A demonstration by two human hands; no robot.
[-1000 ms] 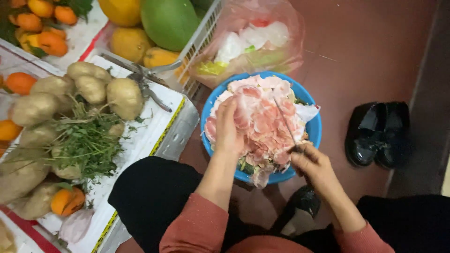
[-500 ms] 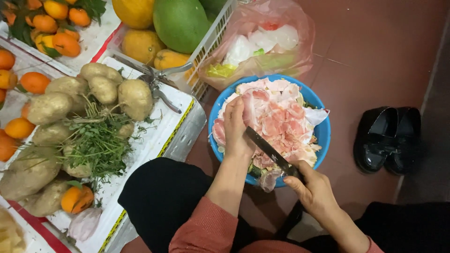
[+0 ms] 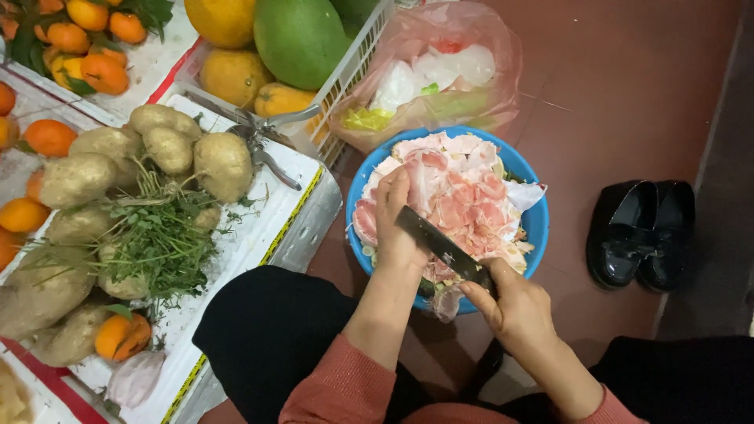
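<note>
**Knife laid diagonally across meat in blue basin, both hands engaged**

Right hand: closed round handle of dark-bladed knife, at near rim of basin. Left hand: fingers flat and together, pressed down on pile of sliced meat, holding nothing. Blade long axis: from near right up to far left, tip just beside left wrist, flat above meat; contact with meat not clear. Left hand nearer the pile; right hand off its near edge.

Meat: thin, pink and white, wet-looking, folded slices, heaped above rim of round blue plastic basin on reddish tiled floor. Scraps hanging over near rim.

Beyond basin: translucent pink plastic bag, crumpled, pale contents. To right: pair of glossy black shoes. To left: white box lids carrying knobbly brown potatoes, feathery green herbs, metal shears, small oranges; white slatted basket with large green and yellow fruit.
</note>
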